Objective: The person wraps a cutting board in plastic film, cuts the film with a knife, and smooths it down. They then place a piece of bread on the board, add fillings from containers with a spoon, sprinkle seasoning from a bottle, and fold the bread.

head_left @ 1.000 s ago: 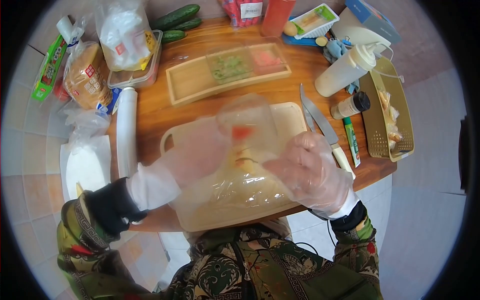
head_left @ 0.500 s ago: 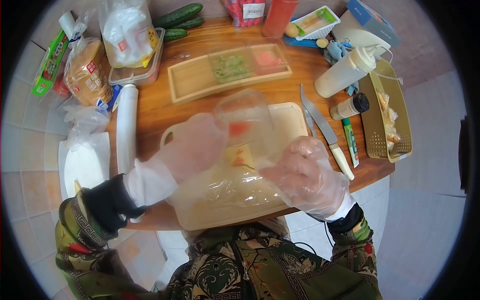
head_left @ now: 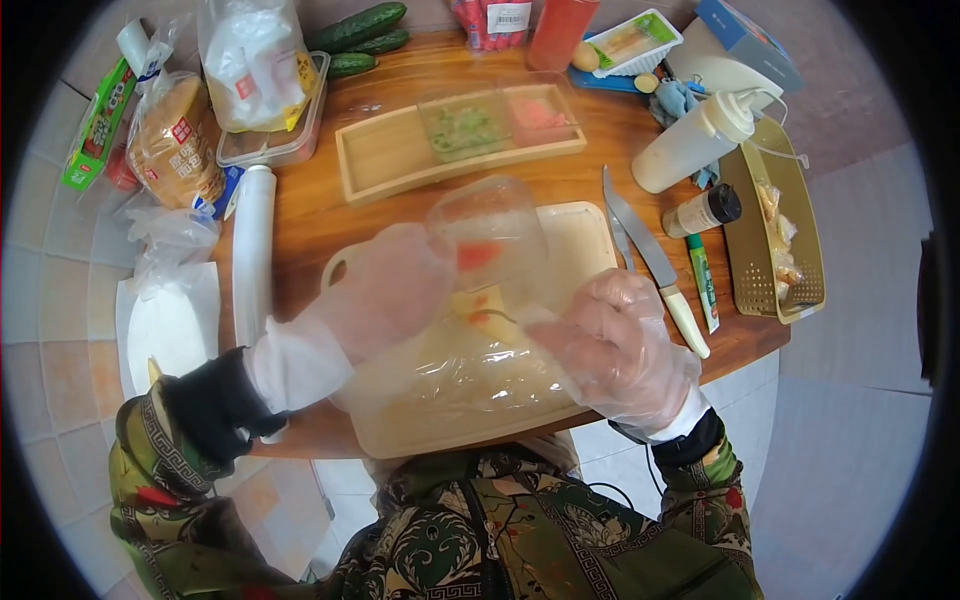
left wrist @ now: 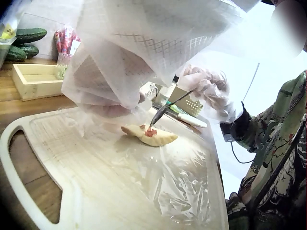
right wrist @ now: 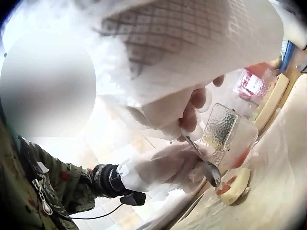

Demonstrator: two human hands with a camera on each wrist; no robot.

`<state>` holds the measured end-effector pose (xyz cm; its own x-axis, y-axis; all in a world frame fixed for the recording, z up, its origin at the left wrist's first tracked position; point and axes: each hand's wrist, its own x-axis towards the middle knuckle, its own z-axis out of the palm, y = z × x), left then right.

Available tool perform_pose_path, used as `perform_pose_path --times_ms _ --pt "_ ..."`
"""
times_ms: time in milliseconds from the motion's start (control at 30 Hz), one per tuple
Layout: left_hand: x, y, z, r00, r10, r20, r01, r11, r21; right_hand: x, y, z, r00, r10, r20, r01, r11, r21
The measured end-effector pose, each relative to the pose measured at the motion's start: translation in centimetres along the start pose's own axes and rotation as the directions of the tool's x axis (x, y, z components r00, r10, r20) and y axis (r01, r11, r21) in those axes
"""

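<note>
My gloved left hand (head_left: 395, 285) grips a clear plastic box (head_left: 490, 225) by its left side, tilted above the cutting board (head_left: 580, 225); red filling (head_left: 478, 255) lies inside. The gloved right hand (head_left: 620, 345) holds a metal spoon (right wrist: 211, 173), its bowl right at a piece of bread (left wrist: 160, 139) topped with small red bits. That bread rests on clear plastic film (left wrist: 180, 191) spread over the board. In the left wrist view the glove hides the box; in the right wrist view the box stands just behind the spoon.
Beyond the board is a wooden tray (head_left: 375, 165) with two clear boxes. Right of the board lie a knife (head_left: 650, 240), a jar (head_left: 700, 210), a squeeze bottle (head_left: 690, 145) and a basket (head_left: 780, 240). A white roll (head_left: 254, 260) and bagged bread (head_left: 175, 145) are at left.
The left hand and the box have steadied after a slight shift up and left. The right hand has moved only slightly near the bread, where more red bits show than a second ago.
</note>
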<state>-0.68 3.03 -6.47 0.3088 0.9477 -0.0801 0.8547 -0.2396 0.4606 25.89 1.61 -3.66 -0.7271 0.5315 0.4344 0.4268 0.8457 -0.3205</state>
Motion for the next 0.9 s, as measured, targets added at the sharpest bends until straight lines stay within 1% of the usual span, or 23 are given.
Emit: perform_pose_path --times_ms 33,67,133,167,233,300,367,433,467,500,533,567,600,633,667,700,767,833,900 --pt "-0.1 0.4 -0.3 0.997 -0.081 0.017 0.083 0.993 -0.084 0.0 0.0 0.0 1.000 0.014 -0.009 -0.014 1.000 -0.003" --pt "-0.1 0.2 -0.1 0.997 -0.081 0.018 0.082 0.993 -0.084 -0.1 0.0 0.0 0.999 0.027 -0.017 -0.027 1.000 -0.007" --pt "-0.3 -0.3 0.3 0.997 0.062 -0.051 -0.063 0.998 -0.001 0.0 0.1 0.0 0.999 0.023 -0.032 -0.024 0.999 -0.024" --pt "-0.3 -0.5 0.3 0.997 0.062 -0.051 -0.063 0.998 -0.002 0.0 0.1 0.0 0.999 0.018 -0.045 -0.020 0.999 -0.041" --pt "-0.1 -0.6 0.2 0.993 0.110 0.049 -0.117 0.980 0.164 -0.1 0.1 0.0 0.998 0.033 -0.055 -0.036 0.998 -0.060" --pt "-0.2 -0.4 0.0 0.994 0.094 0.054 -0.101 0.986 0.133 -0.1 0.2 -0.2 0.997 0.048 -0.066 -0.054 0.995 -0.079" --pt "-0.1 -0.4 0.1 0.995 0.080 0.058 -0.086 0.991 0.102 0.1 0.4 -0.6 0.996 0.046 -0.074 -0.050 0.997 -0.055" --pt "0.0 -0.8 0.3 0.978 0.203 0.039 -0.205 0.932 0.299 0.2 0.6 -0.8 0.994 0.045 -0.105 -0.048 0.998 -0.032" --pt "-0.1 -0.8 0.4 0.978 0.204 0.038 -0.206 0.932 0.299 0.3 0.7 -0.9 0.990 0.044 -0.133 -0.045 0.999 -0.008" --pt "-0.2 -0.8 0.6 0.987 0.154 -0.036 -0.147 0.977 0.156 0.5 0.7 -1.1 0.990 0.044 -0.133 -0.045 0.999 -0.009" --pt "-0.3 -0.6 0.6 0.991 0.093 -0.101 -0.093 0.996 0.006 0.8 0.6 -1.3 0.985 0.036 -0.166 -0.042 0.999 -0.030" --pt "-0.2 -0.6 0.6 0.990 0.095 -0.101 -0.095 0.995 0.006 1.0 0.6 -1.4 0.979 0.028 -0.200 -0.039 0.998 -0.052" --pt "-0.2 -0.5 0.6 0.995 0.049 -0.089 -0.053 0.997 -0.050 1.3 0.7 -1.3 0.979 0.029 -0.201 -0.041 0.998 -0.053" --pt "-0.1 -0.3 0.5 0.997 0.004 -0.074 -0.011 0.994 -0.105 1.5 1.0 -1.1 0.978 0.019 -0.207 -0.040 0.995 -0.095" --pt "-0.1 -0.2 0.4 0.997 0.006 -0.074 -0.014 0.994 -0.104 1.8 1.2 -0.9 0.977 0.009 -0.212 -0.038 0.990 -0.136" --pt "-0.1 -0.1 0.2 0.996 0.018 -0.083 -0.027 0.994 -0.106 2.0 1.4 -0.6 0.977 0.010 -0.214 -0.040 0.990 -0.138" --pt "-0.3 -0.1 0.4 0.995 0.030 -0.094 -0.040 0.993 -0.108 2.3 1.7 0.2 0.974 0.059 -0.220 -0.087 0.989 -0.122" --pt "-0.6 -0.1 0.9 0.956 0.124 -0.264 -0.132 0.991 -0.012 2.4 2.0 0.8 0.973 0.057 -0.222 -0.086 0.989 -0.122" --pt "-0.7 -0.1 1.0 0.954 0.125 -0.274 -0.132 0.991 -0.007 2.4 2.1 1.3 0.973 0.055 -0.223 -0.084 0.989 -0.122"
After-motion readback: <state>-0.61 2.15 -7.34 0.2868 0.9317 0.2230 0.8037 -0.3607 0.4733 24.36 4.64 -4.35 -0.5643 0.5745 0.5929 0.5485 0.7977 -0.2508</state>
